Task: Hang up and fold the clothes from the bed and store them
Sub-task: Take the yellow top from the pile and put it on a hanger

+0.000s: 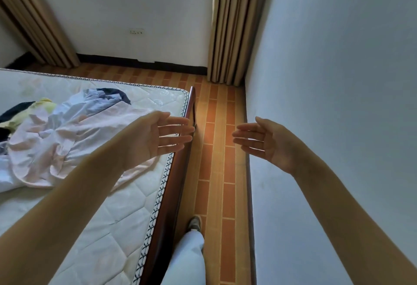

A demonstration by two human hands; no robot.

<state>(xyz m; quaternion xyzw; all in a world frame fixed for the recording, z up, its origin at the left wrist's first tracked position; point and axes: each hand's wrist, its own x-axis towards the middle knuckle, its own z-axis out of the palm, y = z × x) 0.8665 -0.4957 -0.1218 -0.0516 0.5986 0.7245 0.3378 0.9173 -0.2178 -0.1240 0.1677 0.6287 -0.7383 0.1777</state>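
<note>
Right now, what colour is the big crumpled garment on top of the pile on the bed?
Pale pink crumpled garment, clearest in the head view.

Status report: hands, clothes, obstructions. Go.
Left hand and right hand open, holding nothing. Clothes pile unsorted on the mattress. Nothing between hands and pile.

Single head-worn wide-angle view: looks forward and down from standing height, bed [126, 205] at left, wall [338, 81] close at right, window wall ahead, floor strip [216, 160] centred.

bare forearms (no sleeves), pale blue trousers [187, 260], grey shoe [195, 222].
</note>
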